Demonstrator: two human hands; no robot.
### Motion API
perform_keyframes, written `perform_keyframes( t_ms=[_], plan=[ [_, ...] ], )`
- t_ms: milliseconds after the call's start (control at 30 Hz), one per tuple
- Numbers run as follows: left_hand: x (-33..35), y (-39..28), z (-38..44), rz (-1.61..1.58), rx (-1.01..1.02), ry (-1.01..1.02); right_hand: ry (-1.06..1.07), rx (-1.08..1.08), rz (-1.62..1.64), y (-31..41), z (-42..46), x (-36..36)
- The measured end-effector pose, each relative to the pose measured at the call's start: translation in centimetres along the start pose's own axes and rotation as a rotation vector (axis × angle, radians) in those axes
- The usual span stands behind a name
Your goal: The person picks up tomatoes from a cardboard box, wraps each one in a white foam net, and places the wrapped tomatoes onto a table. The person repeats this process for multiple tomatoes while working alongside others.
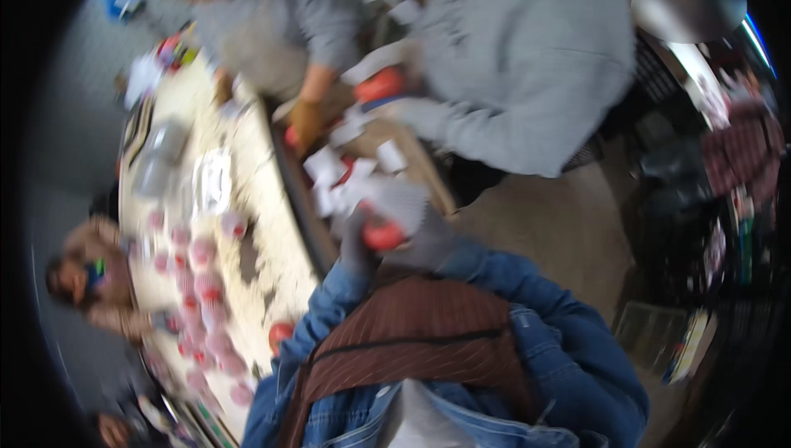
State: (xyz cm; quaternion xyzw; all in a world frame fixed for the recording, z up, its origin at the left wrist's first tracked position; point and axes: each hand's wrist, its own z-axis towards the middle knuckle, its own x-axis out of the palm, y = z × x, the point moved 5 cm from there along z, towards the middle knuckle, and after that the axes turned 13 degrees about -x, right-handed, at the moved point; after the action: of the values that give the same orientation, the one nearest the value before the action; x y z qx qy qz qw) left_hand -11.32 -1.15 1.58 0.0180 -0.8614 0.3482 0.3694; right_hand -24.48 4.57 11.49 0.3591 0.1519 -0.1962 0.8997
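Both my hands are in grey gloves, close together in front of my brown apron. My left hand (358,244) grips the left side of a round red fruit (382,235). A white foam net sleeve (401,201) spreads above the fruit, with my right hand (432,238) closed around its lower right part. The image is blurred, and the fingers behind the sleeve are hidden. Just beyond my hands is a cardboard box (426,160) with red fruit and several white foam sleeves (324,167).
A worn pale table (272,250) on the left bears several fruits in pink nets (207,287), clear plastic containers (160,157) and a bare red fruit (281,333) by my left sleeve. Two co-workers in grey stand across the box, one gloved hand (306,123) reaching in. Another person (93,281) is at the table's far side.
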Motion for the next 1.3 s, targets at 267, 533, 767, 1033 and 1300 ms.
perform_keyframes(
  t_ms=[267, 533, 767, 1033, 1300],
  plan=[
    [-0.4, 8.2, 7.7, 0.579, -0.145, -0.069, -0.013, 0.282, 0.381, -7.9, -11.1, -6.5],
    [-1.1, 8.7, 10.4, 1.828, -0.168, -0.503, -0.717, 1.414, 0.423, -25.2, -36.3, -16.6],
    [-1.6, 10.2, 12.6, 1.616, -0.301, -0.434, -1.465, 0.772, 0.932, -42.7, -17.2, -37.4],
    [1.2, 8.6, 9.9, 1.341, -0.251, -0.338, -1.164, 0.857, 0.850, -46.0, -13.8, -35.3],
    [-4.5, -7.5, 6.6, 1.958, -0.100, -1.163, -1.015, 1.294, 0.840, -35.2, -37.4, -20.6]
  ],
)
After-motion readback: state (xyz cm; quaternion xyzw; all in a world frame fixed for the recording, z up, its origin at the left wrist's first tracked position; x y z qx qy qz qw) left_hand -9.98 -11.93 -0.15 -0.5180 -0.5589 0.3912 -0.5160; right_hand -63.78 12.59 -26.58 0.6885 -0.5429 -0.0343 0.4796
